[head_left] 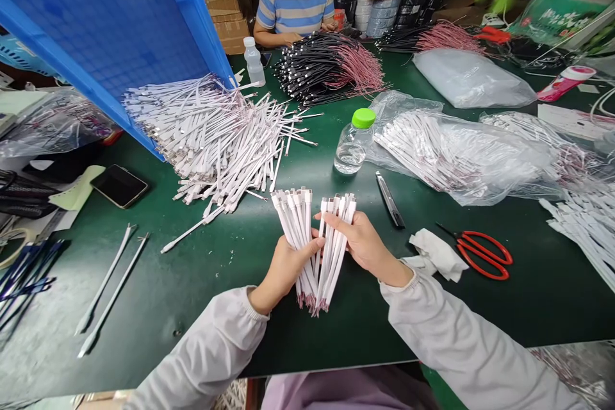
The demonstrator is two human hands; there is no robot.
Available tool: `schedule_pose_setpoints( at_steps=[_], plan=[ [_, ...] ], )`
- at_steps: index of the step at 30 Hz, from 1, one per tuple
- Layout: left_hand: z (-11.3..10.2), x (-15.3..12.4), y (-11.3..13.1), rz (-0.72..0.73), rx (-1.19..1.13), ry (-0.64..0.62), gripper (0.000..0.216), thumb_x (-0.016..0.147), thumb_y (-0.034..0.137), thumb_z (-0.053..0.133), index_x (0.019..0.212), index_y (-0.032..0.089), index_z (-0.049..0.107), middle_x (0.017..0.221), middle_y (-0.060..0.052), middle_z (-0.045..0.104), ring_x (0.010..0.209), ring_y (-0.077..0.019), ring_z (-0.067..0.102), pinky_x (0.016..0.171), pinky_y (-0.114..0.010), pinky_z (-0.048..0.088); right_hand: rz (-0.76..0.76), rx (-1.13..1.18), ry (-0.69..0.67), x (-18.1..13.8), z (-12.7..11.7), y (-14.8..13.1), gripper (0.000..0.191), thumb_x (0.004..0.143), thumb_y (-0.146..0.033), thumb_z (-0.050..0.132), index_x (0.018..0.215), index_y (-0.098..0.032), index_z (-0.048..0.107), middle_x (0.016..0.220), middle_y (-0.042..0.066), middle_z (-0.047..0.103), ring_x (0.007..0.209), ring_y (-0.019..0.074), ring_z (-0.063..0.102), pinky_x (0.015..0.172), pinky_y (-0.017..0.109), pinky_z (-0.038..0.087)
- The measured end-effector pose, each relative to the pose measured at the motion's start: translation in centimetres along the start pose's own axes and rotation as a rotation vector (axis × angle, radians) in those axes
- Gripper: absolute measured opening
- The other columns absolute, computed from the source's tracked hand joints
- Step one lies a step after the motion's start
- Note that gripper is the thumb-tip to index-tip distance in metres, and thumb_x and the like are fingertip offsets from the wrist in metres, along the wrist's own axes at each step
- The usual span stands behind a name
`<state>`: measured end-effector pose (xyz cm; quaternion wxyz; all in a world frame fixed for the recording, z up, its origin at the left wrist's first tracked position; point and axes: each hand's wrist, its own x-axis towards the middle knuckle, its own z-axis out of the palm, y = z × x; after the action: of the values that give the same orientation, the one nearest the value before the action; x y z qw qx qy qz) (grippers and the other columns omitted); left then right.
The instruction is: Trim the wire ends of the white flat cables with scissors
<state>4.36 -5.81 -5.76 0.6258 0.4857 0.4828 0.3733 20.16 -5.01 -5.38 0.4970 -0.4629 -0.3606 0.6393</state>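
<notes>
My left hand (pixel 288 262) is closed around a bundle of short white cables (pixel 295 221), its thumb lying across the front. Another bundle of the same white cables (pixel 336 243) is gripped in my right hand (pixel 362 240), the two bundles side by side and touching low down. Connector ends point away from me; reddish bare wire ends point toward my body. Beyond my hands, to the left, lies a large loose heap of white cables (pixel 225 141). Two single white cables (pixel 115 295) rest apart on the green table (pixel 211 307).
A blue crate (pixel 110 25) stands tilted at the left. Around my hands are a green-capped bottle (pixel 353 144), a utility knife (pixel 389 200), red-handled scissors (pixel 483 255), crumpled tissue (pixel 437 253) and a phone (pixel 119 186). Bagged cables (pixel 456 147) lie right. A person (pixel 298 0) sits opposite behind black cables (pixel 312 67).
</notes>
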Motion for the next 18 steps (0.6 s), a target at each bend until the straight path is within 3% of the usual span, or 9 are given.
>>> schedule_pose_setpoints(
  at_steps=[4,8,15,18],
  plan=[
    [0.1,0.0,-0.1,-0.015,-0.023,0.005,0.034,0.075,0.041,0.073,0.094,0.013,0.067,0.084,-0.005,0.07,0.077,-0.0201,0.064,0.075,-0.03,0.05,-0.011,-0.019,-0.011,0.0,0.4,0.4,0.031,0.072,-0.045,0.076,0.083,-0.016,0.074,0.082,0.007,0.073,0.083,0.0245,0.068,0.077,0.035,0.053],
    [0.2,0.0,0.0,-0.059,-0.088,0.014,0.042,0.074,0.04,0.075,0.105,0.014,0.066,0.098,-0.007,0.071,0.089,-0.0233,0.066,0.079,-0.032,0.051,-0.013,-0.109,0.0,-0.2,0.4,0.7,0.034,0.073,-0.048,0.074,0.085,-0.016,0.074,0.09,0.008,0.074,0.086,0.0251,0.067,0.077,0.034,0.051],
    [0.2,0.2,0.7,-0.138,-0.121,-0.038,0.039,0.07,0.04,0.078,0.095,0.013,0.067,0.087,-0.005,0.069,0.073,-0.0167,0.062,0.066,-0.027,0.049,-0.009,-0.295,-0.027,-0.6,0.7,0.5,0.043,0.081,-0.056,0.061,0.073,-0.015,0.067,0.061,0.003,0.064,0.056,0.0176,0.058,0.054,0.029,0.044],
    [0.0,0.3,0.8,-0.157,-0.119,-0.062,0.032,0.071,0.038,0.077,0.085,0.011,0.067,0.083,-0.006,0.069,0.072,-0.0143,0.06,0.068,-0.025,0.048,-0.104,-0.378,0.098,-1.7,-0.9,-2.1,0.043,0.085,-0.056,0.056,0.082,-0.015,0.07,0.056,0.0,0.057,0.053,0.0136,0.053,0.054,0.027,0.042]
  ],
)
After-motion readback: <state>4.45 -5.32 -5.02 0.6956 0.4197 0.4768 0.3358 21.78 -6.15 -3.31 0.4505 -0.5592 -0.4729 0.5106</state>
